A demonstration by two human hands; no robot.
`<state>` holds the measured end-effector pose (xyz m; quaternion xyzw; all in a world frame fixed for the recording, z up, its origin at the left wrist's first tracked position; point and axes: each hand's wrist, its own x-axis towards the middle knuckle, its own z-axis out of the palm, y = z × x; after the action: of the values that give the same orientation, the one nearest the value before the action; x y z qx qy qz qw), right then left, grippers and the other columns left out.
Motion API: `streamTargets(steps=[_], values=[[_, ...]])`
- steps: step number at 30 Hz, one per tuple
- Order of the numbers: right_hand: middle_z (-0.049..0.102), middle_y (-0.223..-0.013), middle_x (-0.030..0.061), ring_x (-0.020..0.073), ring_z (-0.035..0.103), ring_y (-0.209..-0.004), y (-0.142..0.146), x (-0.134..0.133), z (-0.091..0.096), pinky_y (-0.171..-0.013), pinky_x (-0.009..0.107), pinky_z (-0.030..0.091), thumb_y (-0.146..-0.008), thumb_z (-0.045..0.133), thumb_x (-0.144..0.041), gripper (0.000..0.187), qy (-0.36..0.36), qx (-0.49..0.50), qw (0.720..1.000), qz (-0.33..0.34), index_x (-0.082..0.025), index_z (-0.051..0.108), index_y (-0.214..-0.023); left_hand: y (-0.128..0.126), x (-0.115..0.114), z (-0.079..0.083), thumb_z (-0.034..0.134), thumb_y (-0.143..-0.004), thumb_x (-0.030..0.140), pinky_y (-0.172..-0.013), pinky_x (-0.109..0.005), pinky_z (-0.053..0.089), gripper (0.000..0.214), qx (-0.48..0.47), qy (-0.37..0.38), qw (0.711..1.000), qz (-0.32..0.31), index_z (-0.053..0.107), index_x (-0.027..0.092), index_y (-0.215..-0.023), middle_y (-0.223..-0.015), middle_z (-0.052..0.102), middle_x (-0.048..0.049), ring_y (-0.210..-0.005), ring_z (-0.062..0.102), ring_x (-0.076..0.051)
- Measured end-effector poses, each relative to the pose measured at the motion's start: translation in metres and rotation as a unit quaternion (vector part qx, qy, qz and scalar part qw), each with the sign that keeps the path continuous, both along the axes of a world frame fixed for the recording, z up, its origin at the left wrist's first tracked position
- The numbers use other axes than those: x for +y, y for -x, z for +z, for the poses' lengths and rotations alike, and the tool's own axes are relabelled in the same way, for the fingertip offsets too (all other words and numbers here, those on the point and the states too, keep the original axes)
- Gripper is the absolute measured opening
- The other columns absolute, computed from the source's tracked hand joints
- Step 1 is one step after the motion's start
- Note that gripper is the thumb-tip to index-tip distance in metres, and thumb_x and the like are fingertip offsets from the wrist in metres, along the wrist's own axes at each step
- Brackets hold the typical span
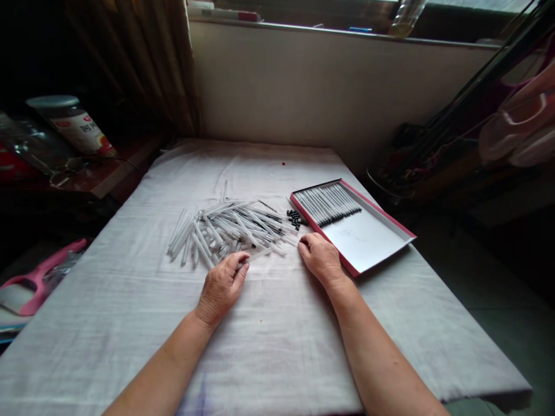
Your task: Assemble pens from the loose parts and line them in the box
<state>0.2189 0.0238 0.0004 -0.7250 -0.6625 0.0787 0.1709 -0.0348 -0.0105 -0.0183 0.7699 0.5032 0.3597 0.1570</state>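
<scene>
My left hand is closed at the near edge of a loose heap of translucent white pen barrels. From its fingertips a pen barrel points to the right. My right hand is closed, thumb against fingers, between the heap and a shallow box; whatever it may hold is too small to make out. Thin dark pen refills lie among the barrels. Small black caps are gathered just beyond my right hand. A row of pens with black ends fills the far part of the red-edged box.
A pale cloth covers the table. A tiny red piece lies near its far edge. On the left, a lidded jar stands on a side surface, with a pink-handled item lower down. A window sill runs behind.
</scene>
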Motion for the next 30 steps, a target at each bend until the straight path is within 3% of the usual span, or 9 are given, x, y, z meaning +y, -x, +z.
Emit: streamTargets(steps=[5, 10, 17, 20, 30], values=[[0.073, -0.08, 0.0042, 0.0204, 0.069, -0.071, -0.011, -0.004, -0.004, -0.072, 0.032, 0.05, -0.083, 0.055, -0.03, 0.014, -0.064, 0.185, 0.98, -0.027, -0.021, 0.066, -0.087, 0.001, 0.001, 0.0, 0.047, -0.094, 0.025, -0.078, -0.027, 0.054, 0.025, 0.001, -0.027, 1.0, -0.016, 0.06, 0.019, -0.114, -0.099, 0.071, -0.0067, -0.087, 0.069, -0.017], [0.07, -0.074, 0.0049, 0.0204, 0.07, -0.065, -0.012, -0.005, -0.002, -0.053, 0.027, 0.051, -0.077, 0.063, -0.044, 0.027, -0.109, 0.409, 0.905, -0.046, -0.018, 0.064, -0.083, 0.001, 0.001, 0.001, 0.049, -0.093, 0.023, -0.079, -0.025, 0.053, 0.023, -0.004, -0.029, 0.999, -0.02, 0.062, 0.02, -0.111, -0.098, 0.071, -0.0055, -0.088, 0.069, -0.016], [0.071, -0.071, 0.003, 0.0159, 0.068, -0.061, -0.012, -0.008, 0.01, -0.052, 0.025, 0.054, -0.072, 0.073, -0.04, 0.028, -0.204, 0.503, 0.835, -0.087, -0.017, 0.066, -0.085, 0.001, 0.002, 0.001, 0.05, -0.092, 0.023, -0.079, -0.025, 0.054, 0.022, -0.01, -0.036, 0.999, -0.024, 0.063, 0.02, -0.109, -0.097, 0.071, -0.0055, -0.087, 0.069, -0.016], [0.071, -0.071, 0.0023, 0.0149, 0.067, -0.06, -0.014, -0.01, 0.015, -0.052, 0.025, 0.055, -0.072, 0.075, -0.037, 0.025, -0.211, 0.518, 0.827, -0.063, -0.017, 0.067, -0.085, 0.001, 0.002, 0.002, 0.049, -0.092, 0.022, -0.078, -0.025, 0.054, 0.022, -0.014, -0.042, 0.999, -0.027, 0.062, 0.02, -0.109, -0.097, 0.071, -0.0056, -0.087, 0.069, -0.016], [0.072, -0.072, 0.0024, 0.0149, 0.067, -0.059, -0.023, -0.016, 0.023, -0.052, 0.026, 0.056, -0.073, 0.075, -0.038, 0.024, -0.162, 0.508, 0.846, 0.008, -0.018, 0.068, -0.083, 0.007, 0.003, 0.003, 0.05, -0.093, 0.025, -0.079, -0.026, 0.053, 0.022, -0.005, -0.051, 0.999, -0.005, 0.064, 0.021, -0.11, -0.096, 0.071, -0.0051, -0.088, 0.068, -0.016]])
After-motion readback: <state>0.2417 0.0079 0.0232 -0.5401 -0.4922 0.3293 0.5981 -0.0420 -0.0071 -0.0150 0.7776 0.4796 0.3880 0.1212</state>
